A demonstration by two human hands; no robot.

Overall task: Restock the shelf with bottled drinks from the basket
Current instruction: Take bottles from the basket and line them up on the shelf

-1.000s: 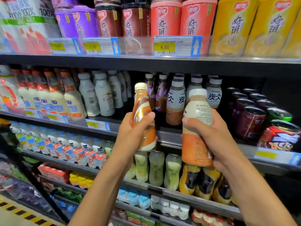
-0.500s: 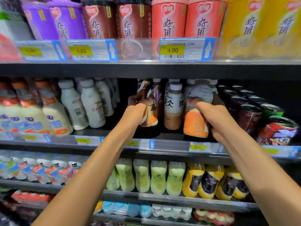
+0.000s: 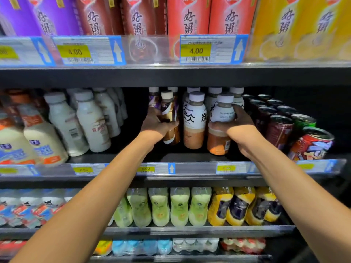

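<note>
Both arms reach into the middle shelf (image 3: 190,158). My left hand (image 3: 157,126) grips a slim brown-and-white coffee bottle (image 3: 169,114) with a cream cap, upright in front of purple-labelled bottles. My right hand (image 3: 237,124) grips a white-labelled latte bottle (image 3: 220,128) with a white cap, standing on the shelf beside a matching latte bottle (image 3: 194,120). More white-capped bottles stand in rows behind. The basket is out of view.
White milk bottles (image 3: 91,120) fill the shelf's left; dark cans (image 3: 279,130) and a red cartoon can (image 3: 311,145) crowd the right. Porridge tubs (image 3: 188,16) sit on the shelf above. Green and yellow bottles (image 3: 180,205) line the shelf below. A dark gap lies left of my left hand.
Both hands have carried their bottles from in front of the shelf edge forward into the middle shelf. The view has moved closer and upward.
</note>
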